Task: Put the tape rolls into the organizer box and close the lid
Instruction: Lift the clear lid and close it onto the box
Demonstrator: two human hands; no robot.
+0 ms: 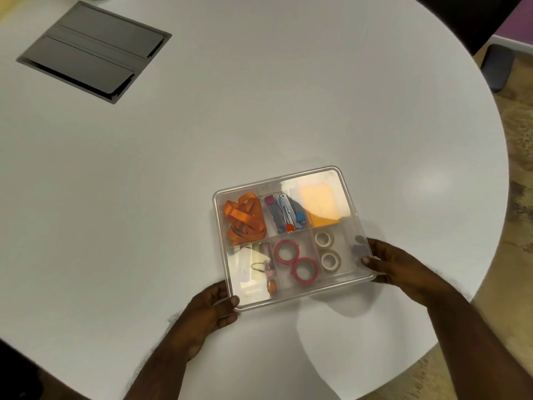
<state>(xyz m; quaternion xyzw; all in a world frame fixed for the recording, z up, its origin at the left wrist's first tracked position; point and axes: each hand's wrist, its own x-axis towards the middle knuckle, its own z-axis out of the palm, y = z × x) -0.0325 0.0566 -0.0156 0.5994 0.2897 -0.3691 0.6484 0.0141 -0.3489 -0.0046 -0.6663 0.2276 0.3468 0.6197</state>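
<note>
Squarely on the smooth, round-edged white table a clear plastic organizer box with rounded corners is seen, divided into six compartments, with its flat transparent lid laid over the top. Two red tape rolls are seen through the lid in the box's near middle compartment, and two cream tape rolls in its near right compartment, all lying flat as rings. An orange fabric strap is coiled in the box's far left compartment, a small metal stapler lies in the far middle one, and an orange rectangular pad fills the far right. The box's near left corner is gripped by the left hand, thumb on the lid rim, fingers curled against the side. Its right edge is held by the right hand, thumb pressed on the lid. A dark grey metal hatch, rectangular, is set into the table well beyond the box.
</note>
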